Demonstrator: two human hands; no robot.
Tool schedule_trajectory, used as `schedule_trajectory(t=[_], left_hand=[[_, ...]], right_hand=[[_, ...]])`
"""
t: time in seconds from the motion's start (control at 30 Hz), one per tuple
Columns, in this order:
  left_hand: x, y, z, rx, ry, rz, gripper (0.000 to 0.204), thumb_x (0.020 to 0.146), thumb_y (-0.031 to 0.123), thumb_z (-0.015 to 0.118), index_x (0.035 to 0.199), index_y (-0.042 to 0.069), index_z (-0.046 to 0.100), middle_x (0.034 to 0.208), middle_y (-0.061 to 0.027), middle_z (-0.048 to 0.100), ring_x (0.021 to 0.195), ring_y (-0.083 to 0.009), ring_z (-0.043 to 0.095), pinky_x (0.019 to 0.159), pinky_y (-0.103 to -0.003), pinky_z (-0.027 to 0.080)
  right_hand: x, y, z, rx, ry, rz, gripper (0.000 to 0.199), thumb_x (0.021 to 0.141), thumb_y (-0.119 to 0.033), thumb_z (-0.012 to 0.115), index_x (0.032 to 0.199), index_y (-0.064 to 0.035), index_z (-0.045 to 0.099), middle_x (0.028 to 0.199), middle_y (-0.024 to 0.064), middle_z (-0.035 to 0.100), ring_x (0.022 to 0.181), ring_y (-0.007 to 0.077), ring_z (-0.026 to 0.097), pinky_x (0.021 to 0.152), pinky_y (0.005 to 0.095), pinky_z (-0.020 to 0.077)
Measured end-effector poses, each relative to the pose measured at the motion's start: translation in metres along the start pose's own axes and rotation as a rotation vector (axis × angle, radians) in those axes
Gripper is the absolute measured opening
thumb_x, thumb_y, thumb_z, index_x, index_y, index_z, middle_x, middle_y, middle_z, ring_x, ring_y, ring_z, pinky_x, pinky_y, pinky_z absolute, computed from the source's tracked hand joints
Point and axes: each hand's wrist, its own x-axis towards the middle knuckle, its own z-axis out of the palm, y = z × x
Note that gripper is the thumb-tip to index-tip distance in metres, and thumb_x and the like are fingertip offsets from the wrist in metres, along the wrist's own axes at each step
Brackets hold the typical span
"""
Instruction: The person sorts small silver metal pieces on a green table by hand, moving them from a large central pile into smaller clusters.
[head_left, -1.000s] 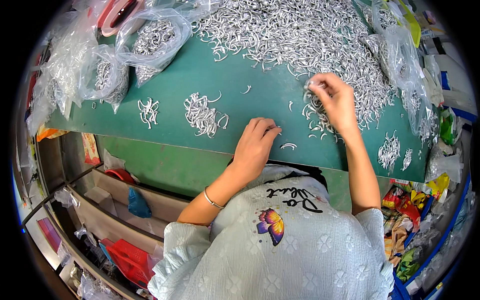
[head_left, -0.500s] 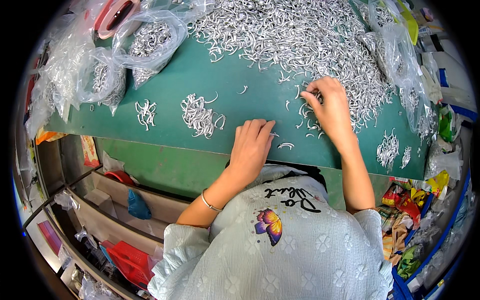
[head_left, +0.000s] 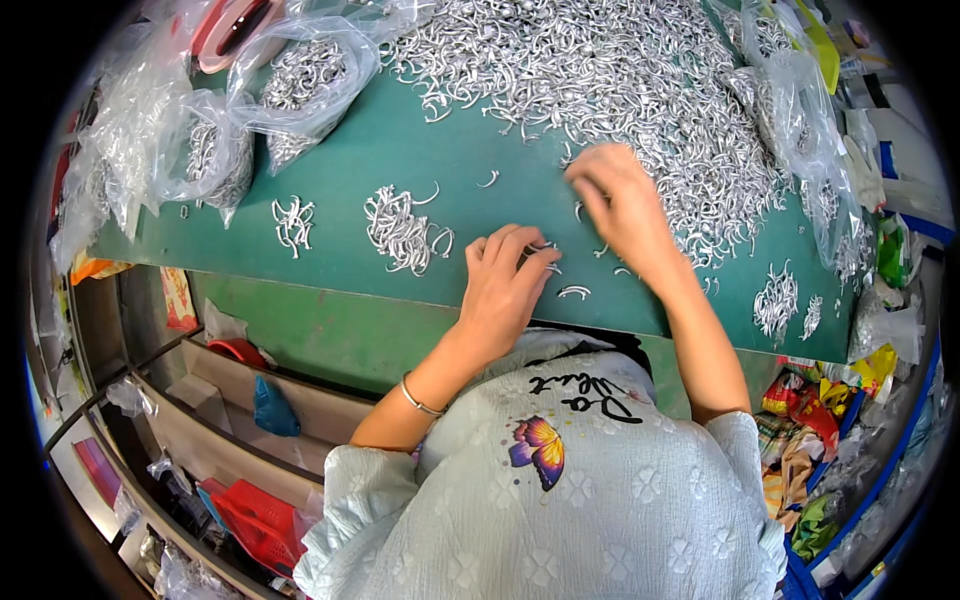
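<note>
My left hand (head_left: 505, 285) rests at the table's near edge with bent fingers. A small silver curved metal piece (head_left: 541, 247) shows at its fingertips. One more piece lies just to its right, near the edge. My right hand (head_left: 622, 215) hangs over the near left fringe of a big heap of such curved pieces (head_left: 600, 75). Its fingers are curled together and blurred; what they hold, if anything, is hidden. Left of my left hand lies a medium pile (head_left: 400, 232), and beyond that a smaller one (head_left: 293, 224).
Clear plastic bags of pieces (head_left: 300, 80) stand at the far left, beside a pink-and-red plastic container (head_left: 232, 35). Another bag (head_left: 790, 100) lies right of the heap. Two small piles, one larger (head_left: 776, 303), sit at the near right. A drawer unit (head_left: 230, 440) stands below left.
My right hand has moved a little left from the heap's fringe, toward my left hand. The fingers of my left hand have bent further, and a piece now shows between them.
</note>
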Motion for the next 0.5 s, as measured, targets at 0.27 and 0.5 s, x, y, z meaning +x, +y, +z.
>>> schedule_trajectory(t=[0.27, 0.5], left_hand=[[0.003, -0.006, 0.001, -0.012, -0.126, 0.021, 0.034, 0.079, 0.003, 0.069, 0.112, 0.007, 0.062, 0.112, -0.0082, 0.057, 0.105, -0.0261, 0.055, 0.083, -0.039, 0.038], [0.002, -0.002, 0.004, -0.043, 0.019, -0.001, 0.035, 0.079, 0.005, 0.070, 0.113, 0.006, 0.062, 0.114, -0.0085, 0.056, 0.107, -0.0265, 0.054, 0.086, -0.040, 0.038]], right_hand=[[0.003, -0.004, -0.011, -0.331, -0.104, 0.012, 0.013, 0.077, -0.007, 0.070, 0.087, -0.0039, 0.062, 0.092, 0.0088, 0.057, 0.091, 0.0286, 0.052, 0.079, 0.0398, 0.0415], [-0.002, -0.013, -0.002, 0.131, -0.299, 0.032, 0.007, 0.080, -0.007, 0.068, 0.085, -0.0033, 0.065, 0.087, 0.0097, 0.058, 0.092, 0.0284, 0.056, 0.085, 0.0387, 0.0439]])
